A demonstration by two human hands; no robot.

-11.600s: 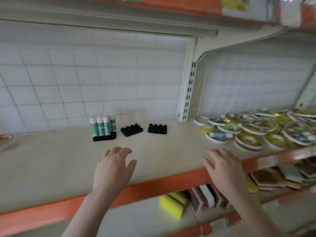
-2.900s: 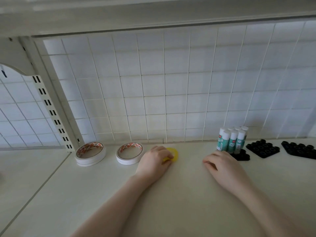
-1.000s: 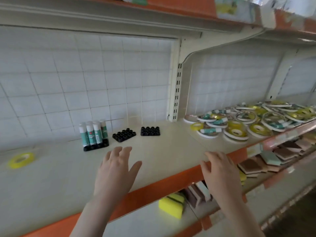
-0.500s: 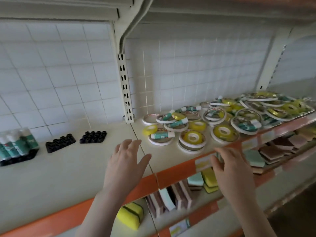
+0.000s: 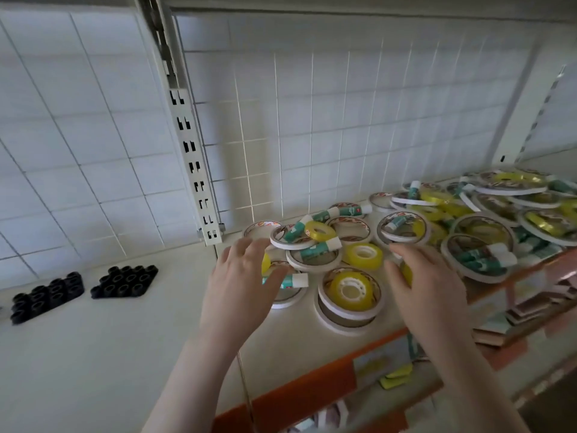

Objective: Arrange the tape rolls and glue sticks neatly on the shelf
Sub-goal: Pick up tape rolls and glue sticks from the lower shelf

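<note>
Over the right part of the cream shelf (image 5: 93, 354), the left hand (image 5: 240, 289) and right hand (image 5: 427, 285) hover with fingers spread, holding nothing. Beneath them lies a jumble of tape rolls (image 5: 349, 289) and glue sticks (image 5: 317, 250). Two black holders (image 5: 125, 281) sit well apart to the left.

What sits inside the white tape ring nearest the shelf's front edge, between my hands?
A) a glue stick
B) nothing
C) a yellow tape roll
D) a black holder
C: a yellow tape roll with a white core lies in the white tape ring, between the left hand and right hand.
</note>
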